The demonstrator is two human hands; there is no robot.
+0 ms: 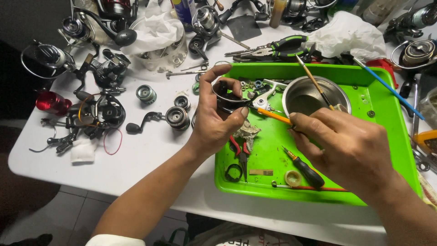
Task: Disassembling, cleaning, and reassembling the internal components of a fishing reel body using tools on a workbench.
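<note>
My left hand [214, 118] grips a dark ring-shaped fishing reel part [226, 96] between thumb and fingers, held over the left end of a green tray [391, 141]. My right hand [350, 146] holds a thin orange-handled tool [273, 116], its tip pointing left at the reel part. A metal bowl [314, 93] with a small brush [314, 82] leaning in it stands in the tray just behind my right hand.
In the tray lie a black-handled screwdriver [307, 169], red pliers [240, 152], a black ring [233, 173] and small parts. On the white table [150, 155], several fishing reels and spools [177, 117] lie at left. Green-handled pliers [277, 47] and crumpled tissue [350, 34] sit behind.
</note>
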